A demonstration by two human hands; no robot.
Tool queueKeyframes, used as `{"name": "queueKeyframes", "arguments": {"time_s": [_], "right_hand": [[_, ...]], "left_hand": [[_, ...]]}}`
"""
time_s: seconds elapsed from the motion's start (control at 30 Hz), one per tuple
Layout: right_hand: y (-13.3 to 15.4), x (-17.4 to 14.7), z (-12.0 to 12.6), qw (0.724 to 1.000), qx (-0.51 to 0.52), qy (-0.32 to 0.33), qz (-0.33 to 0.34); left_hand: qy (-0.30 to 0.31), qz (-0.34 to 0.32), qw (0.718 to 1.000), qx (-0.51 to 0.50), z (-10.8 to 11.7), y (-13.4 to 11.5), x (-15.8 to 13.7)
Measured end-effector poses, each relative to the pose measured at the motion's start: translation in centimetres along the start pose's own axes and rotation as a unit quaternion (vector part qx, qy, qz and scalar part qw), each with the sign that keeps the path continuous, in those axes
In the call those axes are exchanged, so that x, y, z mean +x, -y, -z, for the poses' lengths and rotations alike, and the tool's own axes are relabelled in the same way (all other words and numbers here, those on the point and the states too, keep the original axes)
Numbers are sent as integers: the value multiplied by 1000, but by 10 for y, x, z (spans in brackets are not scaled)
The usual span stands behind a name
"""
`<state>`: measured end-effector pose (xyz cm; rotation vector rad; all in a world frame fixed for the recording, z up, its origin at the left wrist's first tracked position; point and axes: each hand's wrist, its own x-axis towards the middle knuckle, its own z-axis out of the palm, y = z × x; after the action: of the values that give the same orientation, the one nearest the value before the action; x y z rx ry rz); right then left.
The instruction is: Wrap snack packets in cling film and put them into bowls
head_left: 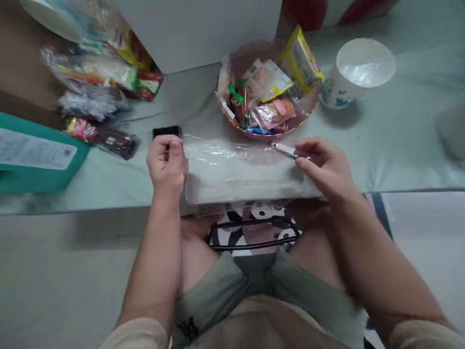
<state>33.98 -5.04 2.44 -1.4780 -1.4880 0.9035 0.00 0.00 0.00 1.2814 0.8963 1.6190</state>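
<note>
Box label: on the teal box point(70, 172) at nine o'clock, a white label point(36, 148) carries fine print and a small dark square; too blurred for me to read.
Packet print: the yellow packet point(300, 63) in the bowl point(247, 52) has printing, none legible from here.
Slim tool: pale, pinkish-white point(285, 150), over the right part of the plastic film point(225, 165); its long axis runs roughly from four o'clock, at the hand, to its free end, between nine and ten.
Plastic film: clear, wrinkled, spread at the near table edge, long axis nine to three.
Right hand: thumb and fingers point(323, 165) pinch the tool.
Left hand: fingers point(167, 160) curled closed beside the film's left edge; I cannot tell whether they grip it.
Bowl of packets: twelve to one o'clock, close beyond the film and tool.
Cup: blue-patterned point(358, 72), two o'clock.
Phone: dark point(167, 131), partly behind the left hand, ten o'clock.
Wrapped snacks: heaped point(98, 77) at ten, farther out.
Table: pale green cloth point(410, 145).
</note>
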Motion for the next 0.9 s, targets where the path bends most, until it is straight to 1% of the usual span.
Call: {"name": "queueKeyframes", "arguments": {"time_s": [0.13, 0.27, 0.33, 0.43, 0.5, 0.6, 0.7, 0.8, 0.83, 0.9], "right_hand": [[2, -5, 4, 996, -40, 81, -4], [6, -6, -6, 983, -87, 160, 4], [9, -5, -11, 979, -98, 177, 7], [12, -5, -11, 980, -97, 172, 14], [13, -6, -6, 982, -88, 167, 10], [10, -6, 5, 982, -50, 180, -28], [5, -7, 14, 970, -11, 235, -64], [3, -7, 17, 956, 23, 286, -64], [3, -8, 17, 955, 38, 289, -63], [4, -9, 16, 958, 72, 268, -68]], "left_hand": [[4, 17, 1000, 24, -2, 1, -3], [40, 40, 997, 56, -7, -1, -7], [54, 44, 995, 74, -8, -2, -8], [56, 64, 990, 110, -6, -3, -8], [52, 80, 986, 138, -4, -3, -7], [51, 92, 980, 172, -3, -4, -6], [51, 90, 977, 188, -4, -5, -5], [45, 86, 977, 192, -3, -6, -4], [45, 86, 976, 193, -2, -5, -5], [44, 85, 977, 191, 0, -5, -5]]}}
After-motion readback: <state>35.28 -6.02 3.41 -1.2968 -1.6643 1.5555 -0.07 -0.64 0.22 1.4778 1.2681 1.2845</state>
